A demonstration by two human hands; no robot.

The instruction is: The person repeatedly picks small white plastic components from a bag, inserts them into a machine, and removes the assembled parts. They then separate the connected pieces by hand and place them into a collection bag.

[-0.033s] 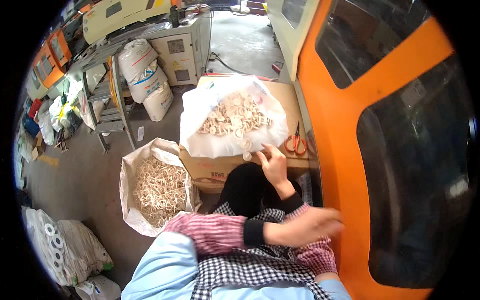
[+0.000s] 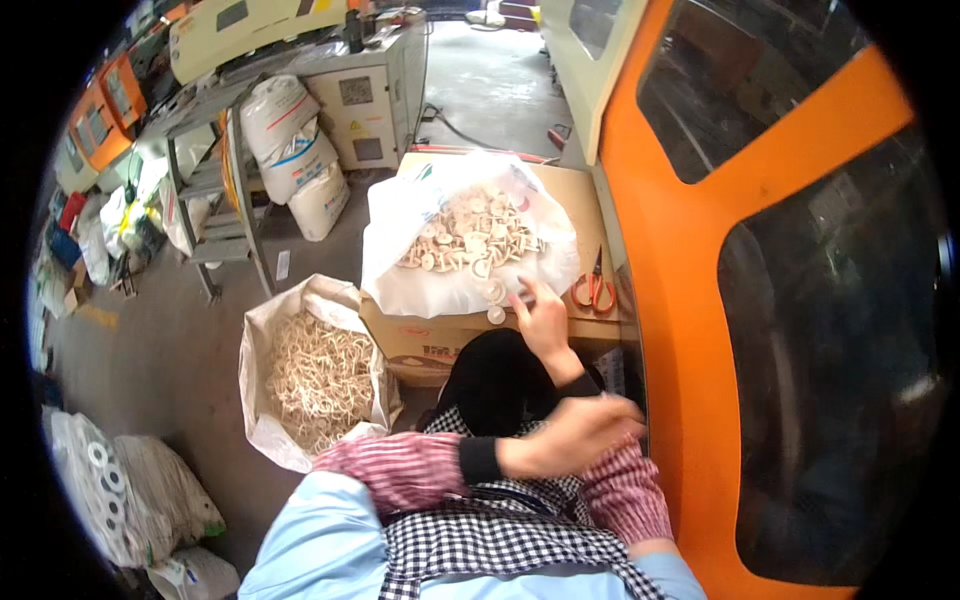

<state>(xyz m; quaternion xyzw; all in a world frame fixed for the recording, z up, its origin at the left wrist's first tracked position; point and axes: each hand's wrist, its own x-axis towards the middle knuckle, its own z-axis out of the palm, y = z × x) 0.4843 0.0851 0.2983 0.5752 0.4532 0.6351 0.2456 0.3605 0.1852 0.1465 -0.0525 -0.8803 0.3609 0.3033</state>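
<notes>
A white plastic bag [image 2: 400, 285] lies open on a cardboard box [image 2: 420, 340] and holds several cream mushroom-shaped plastic parts [image 2: 470, 235]. My right hand [image 2: 542, 322] reaches forward to the bag's near edge, its fingertips against two small white round parts [image 2: 495, 302]. I cannot tell whether it grips one. My left hand [image 2: 580, 435] crosses to the right over my right forearm, close to the orange machine. It is blurred, and its fingers look curled. Both sleeves are red-striped with black cuffs.
Orange-handled scissors [image 2: 594, 290] lie on the box, right of the bag. A white sack of pale plastic scrap strips [image 2: 318, 375] stands on the floor to the left. The orange machine housing [image 2: 680, 250] with dark windows fills the right. Sacks [image 2: 285, 130], a shelf and a cabinet stand behind.
</notes>
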